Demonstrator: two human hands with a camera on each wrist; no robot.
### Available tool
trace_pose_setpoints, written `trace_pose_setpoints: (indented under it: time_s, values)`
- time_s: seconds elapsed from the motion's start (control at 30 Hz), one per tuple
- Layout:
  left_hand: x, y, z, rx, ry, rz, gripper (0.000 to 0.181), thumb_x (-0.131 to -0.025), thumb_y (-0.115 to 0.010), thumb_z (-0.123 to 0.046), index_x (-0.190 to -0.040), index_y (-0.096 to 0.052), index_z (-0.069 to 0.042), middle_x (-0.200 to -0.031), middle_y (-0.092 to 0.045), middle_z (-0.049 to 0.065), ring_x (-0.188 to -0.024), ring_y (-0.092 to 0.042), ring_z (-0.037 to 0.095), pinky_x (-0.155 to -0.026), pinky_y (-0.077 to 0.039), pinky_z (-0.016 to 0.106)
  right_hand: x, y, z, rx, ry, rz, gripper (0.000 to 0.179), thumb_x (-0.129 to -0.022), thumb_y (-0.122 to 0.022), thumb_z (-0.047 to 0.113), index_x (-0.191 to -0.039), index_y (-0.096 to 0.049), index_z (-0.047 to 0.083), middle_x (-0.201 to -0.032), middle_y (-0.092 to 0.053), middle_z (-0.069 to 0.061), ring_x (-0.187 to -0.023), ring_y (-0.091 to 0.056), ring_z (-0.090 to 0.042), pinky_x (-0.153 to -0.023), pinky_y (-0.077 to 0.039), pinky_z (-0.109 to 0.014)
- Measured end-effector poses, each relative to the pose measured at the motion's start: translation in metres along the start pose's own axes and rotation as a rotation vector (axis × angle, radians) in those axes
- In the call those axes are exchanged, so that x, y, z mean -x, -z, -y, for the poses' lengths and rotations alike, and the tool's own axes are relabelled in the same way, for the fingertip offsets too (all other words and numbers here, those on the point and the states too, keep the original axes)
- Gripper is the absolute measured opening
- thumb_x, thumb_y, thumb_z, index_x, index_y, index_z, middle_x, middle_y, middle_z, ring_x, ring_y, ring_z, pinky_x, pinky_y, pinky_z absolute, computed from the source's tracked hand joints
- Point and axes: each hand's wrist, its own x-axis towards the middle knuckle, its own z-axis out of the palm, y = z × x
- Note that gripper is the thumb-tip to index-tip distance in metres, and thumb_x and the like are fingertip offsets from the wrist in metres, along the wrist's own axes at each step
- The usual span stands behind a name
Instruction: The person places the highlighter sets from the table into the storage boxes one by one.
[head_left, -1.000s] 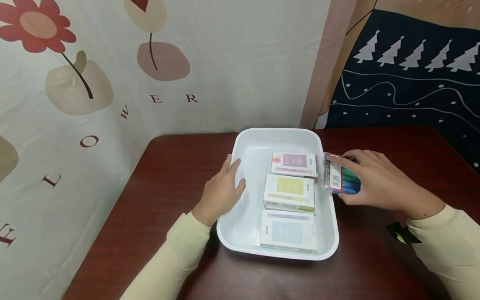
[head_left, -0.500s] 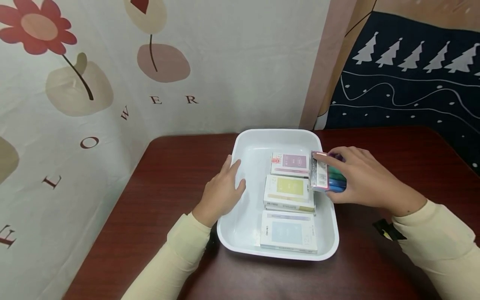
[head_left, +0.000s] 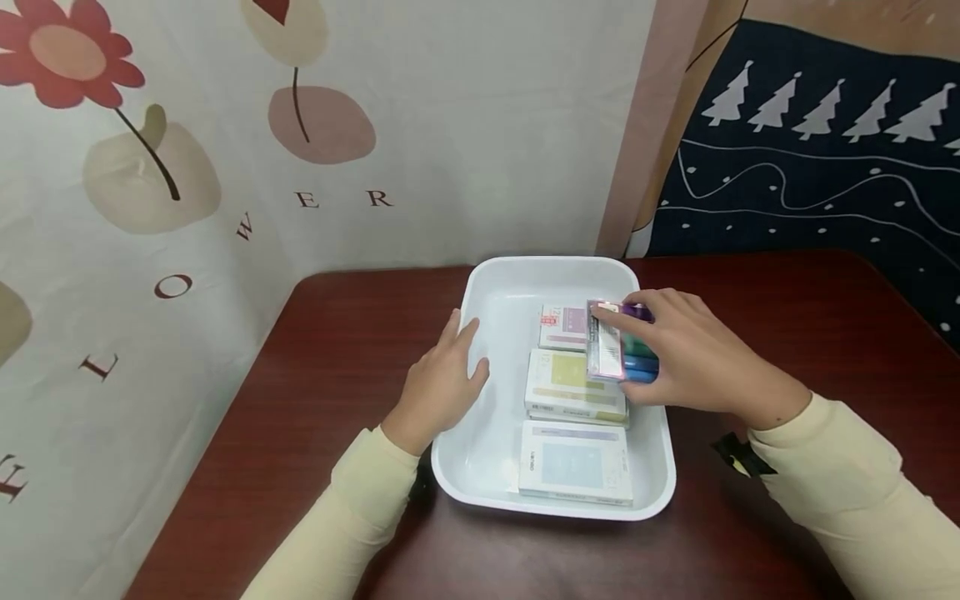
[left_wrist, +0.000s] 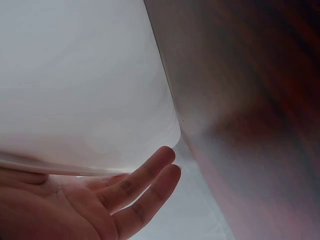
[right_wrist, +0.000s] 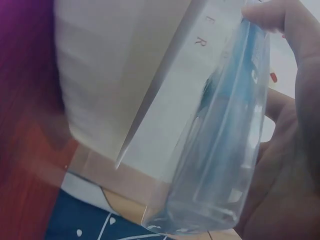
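Note:
My right hand (head_left: 678,350) pinches a clear plastic pack of colored pens (head_left: 606,342), purple, green and blue, with a barcode label facing up. The pack is over the right side of a white tray (head_left: 480,467), overlapping a purple-labelled box (head_left: 551,327) and a yellow-labelled box (head_left: 562,383) in the head view. A pale blue-labelled box (head_left: 573,462) lies nearest the front of the tray. In the right wrist view, the pack (right_wrist: 215,150) stands beside the tray wall (right_wrist: 110,65). My left hand (head_left: 442,383) rests at the tray's left rim, fingers nearly straight.
The tray stands on a dark reddish-brown table (head_left: 345,350). Behind it hangs a white cloth (head_left: 480,167) printed with flowers and letters, and a dark blue cloth (head_left: 810,183) with white trees at right. A small black item (head_left: 741,457) shows by the right sleeve.
My right hand has carried the pen pack leftward from beside the tray's right rim to above the boxes inside. The left hand has stayed at the rim.

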Motion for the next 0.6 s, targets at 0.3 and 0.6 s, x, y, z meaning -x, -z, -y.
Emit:
trace_pose_setpoints:
  time_s: [0.3,0.6]
  values:
    - [-0.001,-0.001,-0.001,0.003,-0.005,0.005,0.058,-0.1,-0.055,-0.031,-0.153,-0.041,-0.012,-0.164,-0.027,0.016,-0.112,-0.068,0.033,-0.075,-0.057,0.046,-0.009,-0.005,0.01,-0.019,0.037,-0.031,0.085,-0.075,-0.079,0.044,-0.152,-0.044,0.031,-0.141,-0.049,-0.017,-0.125,-0.044,-0.037,-0.108,-0.031,-0.062]
    - [-0.001,0.0,0.0,0.007,-0.002,0.0,0.058,-0.1,-0.055,-0.031,-0.153,-0.041,-0.013,-0.165,-0.026,0.015,-0.104,-0.071,0.033,-0.073,-0.056,0.045,-0.017,-0.014,0.022,-0.047,0.094,-0.077,0.086,-0.074,-0.077,0.048,-0.152,-0.044,0.033,-0.139,-0.051,-0.015,-0.124,-0.046,-0.032,-0.106,-0.034,-0.057]
